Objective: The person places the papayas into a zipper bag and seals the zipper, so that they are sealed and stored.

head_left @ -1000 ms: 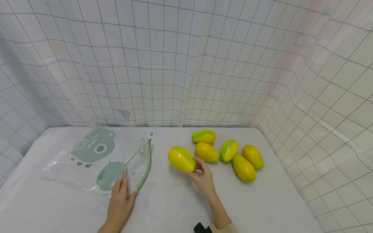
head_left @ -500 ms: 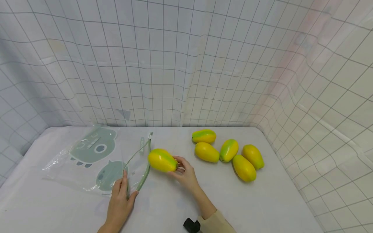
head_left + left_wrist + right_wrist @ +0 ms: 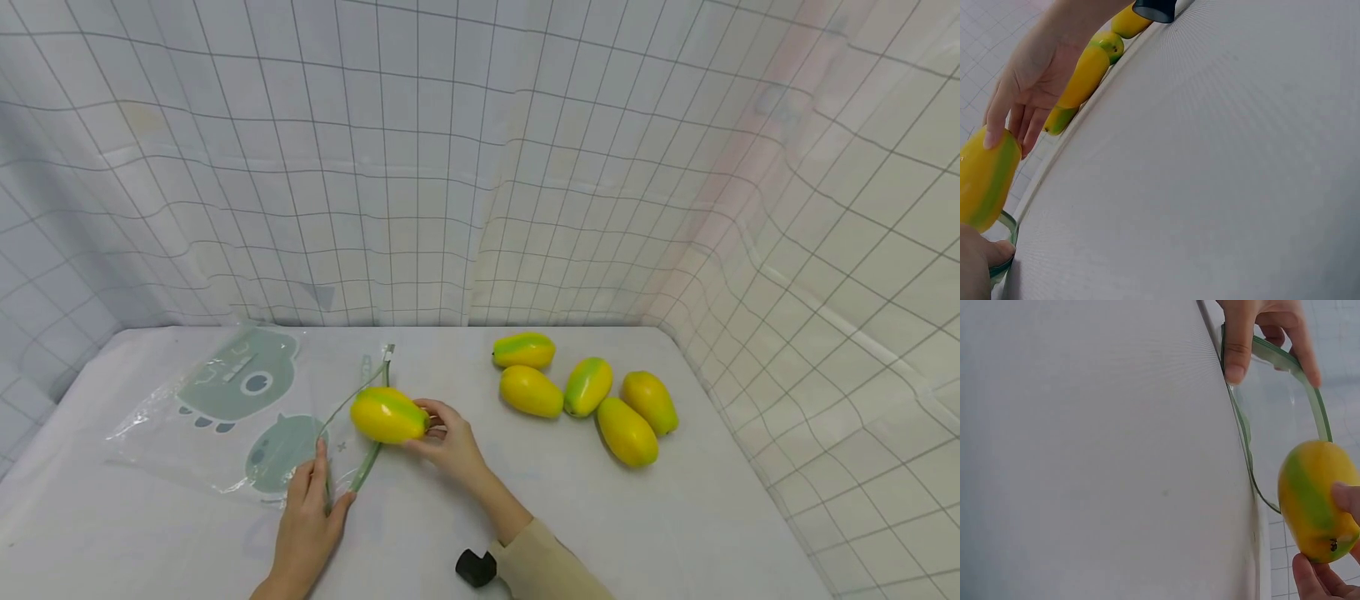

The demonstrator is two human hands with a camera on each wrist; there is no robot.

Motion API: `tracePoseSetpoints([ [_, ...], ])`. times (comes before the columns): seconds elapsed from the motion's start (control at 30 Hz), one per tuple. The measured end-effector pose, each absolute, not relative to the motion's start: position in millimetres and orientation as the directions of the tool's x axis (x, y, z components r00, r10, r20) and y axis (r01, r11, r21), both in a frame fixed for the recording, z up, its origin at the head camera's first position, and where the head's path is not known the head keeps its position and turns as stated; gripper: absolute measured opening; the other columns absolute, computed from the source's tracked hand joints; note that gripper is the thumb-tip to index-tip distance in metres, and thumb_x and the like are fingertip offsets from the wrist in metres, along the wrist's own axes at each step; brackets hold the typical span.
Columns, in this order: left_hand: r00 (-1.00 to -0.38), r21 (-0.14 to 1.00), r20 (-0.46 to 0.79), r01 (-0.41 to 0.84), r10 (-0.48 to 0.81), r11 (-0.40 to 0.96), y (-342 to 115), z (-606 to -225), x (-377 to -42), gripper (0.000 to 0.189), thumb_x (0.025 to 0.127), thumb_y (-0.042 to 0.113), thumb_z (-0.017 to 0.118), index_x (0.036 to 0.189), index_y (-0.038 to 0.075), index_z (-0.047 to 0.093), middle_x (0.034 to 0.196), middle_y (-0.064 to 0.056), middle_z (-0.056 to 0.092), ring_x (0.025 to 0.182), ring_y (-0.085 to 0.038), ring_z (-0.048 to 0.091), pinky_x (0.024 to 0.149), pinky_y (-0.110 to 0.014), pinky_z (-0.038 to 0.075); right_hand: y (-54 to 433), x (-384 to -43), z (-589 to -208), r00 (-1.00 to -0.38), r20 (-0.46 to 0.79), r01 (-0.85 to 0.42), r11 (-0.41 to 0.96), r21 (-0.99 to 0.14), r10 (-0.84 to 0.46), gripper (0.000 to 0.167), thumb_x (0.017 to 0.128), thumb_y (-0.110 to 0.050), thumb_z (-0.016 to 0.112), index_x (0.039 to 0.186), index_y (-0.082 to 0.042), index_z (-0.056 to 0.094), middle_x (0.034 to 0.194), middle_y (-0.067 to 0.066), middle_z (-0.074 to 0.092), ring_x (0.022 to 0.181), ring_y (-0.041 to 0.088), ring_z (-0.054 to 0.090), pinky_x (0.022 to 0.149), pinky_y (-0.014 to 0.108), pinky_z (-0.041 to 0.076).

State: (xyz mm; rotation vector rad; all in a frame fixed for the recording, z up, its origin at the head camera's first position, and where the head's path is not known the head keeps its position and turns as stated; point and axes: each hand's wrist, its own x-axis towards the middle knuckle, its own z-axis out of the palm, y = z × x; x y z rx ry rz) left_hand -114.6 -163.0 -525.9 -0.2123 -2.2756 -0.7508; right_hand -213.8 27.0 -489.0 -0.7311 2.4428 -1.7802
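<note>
White tabletop [image 3: 675,533], yellow fruit [image 3: 386,415], in right hand [image 3: 454,454]

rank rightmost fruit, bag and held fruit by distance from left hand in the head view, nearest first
1. Bag: touching the left hand, mostly to its left
2. Held fruit: right and forward of it
3. Rightmost fruit: far to its right

Soft, even light, few shadows; head view clear, wrist views greyer.
Small white glints on held fruit [image 3: 388,417]; glare streaks along clear bag [image 3: 238,375]. Curtain [image 3: 420,167] bluish at left, warmer at right, grid stretched toward frame edges. Table [image 3: 637,533] darkens lower right in left wrist view; fine fanned ripples across it in both wrist views.
</note>
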Motion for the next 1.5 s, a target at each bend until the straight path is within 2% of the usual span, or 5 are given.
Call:
tracePoseSetpoints([
  [0.27, -0.731, 0.468, 0.679, 0.359, -0.069, 0.808, -162, -527, -114, 0.101, 0.051, -0.013, 0.08, 0.139, -0.008, 0.028, 0.102, -0.026, 0.043, 0.093, -0.036, 0.04, 0.099, -0.001, 0.009, 16, -219, -489, -0.882, 0.258, -0.385, 0.286, -0.878, -0.395, 0.052, 0.075, -0.012, 0.075, 0.122, -0.007, 0.054, 0.112, 0.007, 0.057, 0.096, 0.014, 0.054, 0.08, 0.022, 0.05],
  [0.37, -0.721, 0.469, 0.69, 0.382, -0.06, 0.796, -164, -528, -115, 0.078, 0.076, 0.01, 0.072, 0.138, -0.009, 0.029, 0.102, -0.028, 0.042, 0.093, -0.038, 0.04, 0.099, -0.003, 0.01, 13, -221, -489, -0.881, 0.264, -0.394, 0.298, -0.87, -0.392, 0.052, 0.075, -0.012, 0.076, 0.122, -0.006, 0.055, 0.11, 0.007, 0.057, 0.095, 0.016, 0.054, 0.08, 0.025, 0.05],
  [0.47, -0.707, 0.467, 0.705, 0.402, -0.057, 0.788, -165, -529, -117, 0.071, 0.09, 0.04, 0.046, 0.137, -0.01, 0.03, 0.101, -0.028, 0.042, 0.092, -0.038, 0.04, 0.1, -0.003, 0.011, 9, -223, -490, -0.883, 0.268, -0.399, 0.315, -0.861, -0.386, 0.051, 0.075, -0.013, 0.076, 0.121, -0.006, 0.055, 0.109, 0.007, 0.058, 0.095, 0.016, 0.054, 0.08, 0.025, 0.05],
  [0.6, -0.697, 0.459, 0.715, 0.412, -0.053, 0.787, -165, -531, -118, 0.077, 0.091, 0.053, 0.029, 0.137, -0.01, 0.031, 0.1, -0.028, 0.043, 0.091, -0.038, 0.041, 0.1, -0.004, 0.011, 5, -226, -491, -0.883, 0.278, -0.413, 0.344, -0.843, -0.379, 0.051, 0.074, -0.012, 0.076, 0.121, -0.006, 0.055, 0.108, 0.007, 0.058, 0.093, 0.013, 0.054, 0.078, 0.022, 0.05],
  [1.5, -0.687, 0.439, 0.727, 0.434, -0.027, 0.787, -166, -532, -119, 0.074, 0.093, 0.051, 0.029, 0.137, -0.009, 0.032, 0.1, -0.027, 0.044, 0.092, -0.037, 0.041, 0.101, -0.005, 0.011, -24, -238, -499, -0.921, 0.233, -0.332, 0.317, -0.889, -0.311, 0.05, 0.074, -0.013, 0.077, 0.118, -0.005, 0.054, 0.106, 0.01, 0.056, 0.08, 0.009, 0.056, 0.073, 0.018, 0.049],
])
